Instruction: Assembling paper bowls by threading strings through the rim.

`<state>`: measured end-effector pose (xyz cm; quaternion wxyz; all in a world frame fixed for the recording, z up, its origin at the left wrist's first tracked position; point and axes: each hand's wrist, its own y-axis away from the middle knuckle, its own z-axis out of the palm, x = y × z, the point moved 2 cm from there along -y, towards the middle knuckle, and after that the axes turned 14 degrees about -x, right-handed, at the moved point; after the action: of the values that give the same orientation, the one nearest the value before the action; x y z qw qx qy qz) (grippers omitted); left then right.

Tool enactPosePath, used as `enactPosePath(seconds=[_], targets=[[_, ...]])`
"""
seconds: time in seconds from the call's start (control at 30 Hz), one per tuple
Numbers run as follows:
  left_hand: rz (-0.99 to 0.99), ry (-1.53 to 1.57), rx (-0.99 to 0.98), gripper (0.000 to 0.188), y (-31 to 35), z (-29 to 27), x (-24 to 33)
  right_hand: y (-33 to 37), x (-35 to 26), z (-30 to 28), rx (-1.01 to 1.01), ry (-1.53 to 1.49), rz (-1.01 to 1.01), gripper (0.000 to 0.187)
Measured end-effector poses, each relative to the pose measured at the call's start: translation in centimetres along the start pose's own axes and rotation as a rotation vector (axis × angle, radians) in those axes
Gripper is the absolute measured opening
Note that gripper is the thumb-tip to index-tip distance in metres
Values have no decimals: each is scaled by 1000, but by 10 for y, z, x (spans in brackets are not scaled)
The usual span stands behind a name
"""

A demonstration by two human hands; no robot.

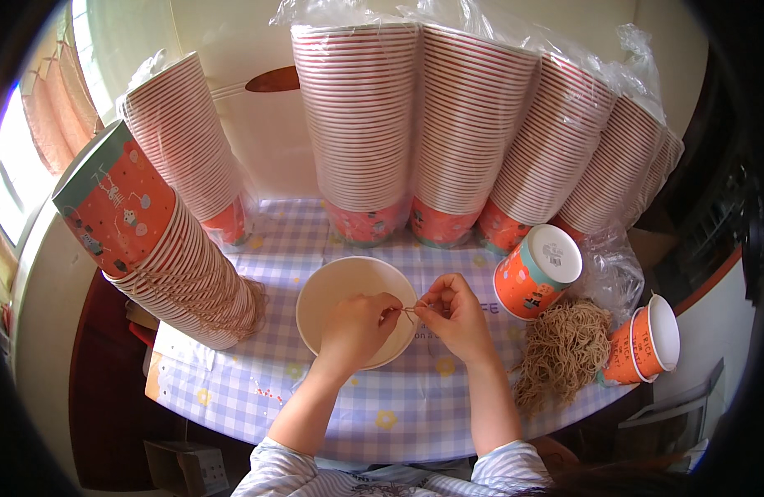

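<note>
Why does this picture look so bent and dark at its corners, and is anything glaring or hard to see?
Head view: fisheye distortion seems to splay the outer cup stacks, and black fills the corners; head view: the window glares white at far left; head view: plastic wrap catches highlights; head view: the thin strand between the fingers is too fine to follow.

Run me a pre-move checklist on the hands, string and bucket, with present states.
1. Left hand has a grip on the brown string: ok, pinched at the fingertips.
2. Right hand has a grip on the same string: ok.
3. White bucket mouth-up: ok, under the left hand.
4. Knot secure: cannot tell, too small.
5. String heap apart from the bucket: ok, to its right.
6. Heap untangled: not ok.
</note>
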<state>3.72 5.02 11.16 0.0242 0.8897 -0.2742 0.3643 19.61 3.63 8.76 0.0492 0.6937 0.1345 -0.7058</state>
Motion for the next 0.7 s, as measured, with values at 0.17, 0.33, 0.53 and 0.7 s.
enactPosePath(seconds=[0.17, 0.33, 0.53, 0.7], targets=[[5, 73, 5, 14, -1, 1, -2, 0, 0, 1, -21, 34, 19, 28], [36, 242, -68, 15, -1, 3, -1, 1, -4, 2, -22, 5, 21, 28], [-13, 182, -104, 12, 0, -1, 0, 1, -5, 4, -26, -12, 18, 27], [29, 218, -32, 11, 0, 2, -2, 1, -5, 4, -27, 29, 27, 24]])
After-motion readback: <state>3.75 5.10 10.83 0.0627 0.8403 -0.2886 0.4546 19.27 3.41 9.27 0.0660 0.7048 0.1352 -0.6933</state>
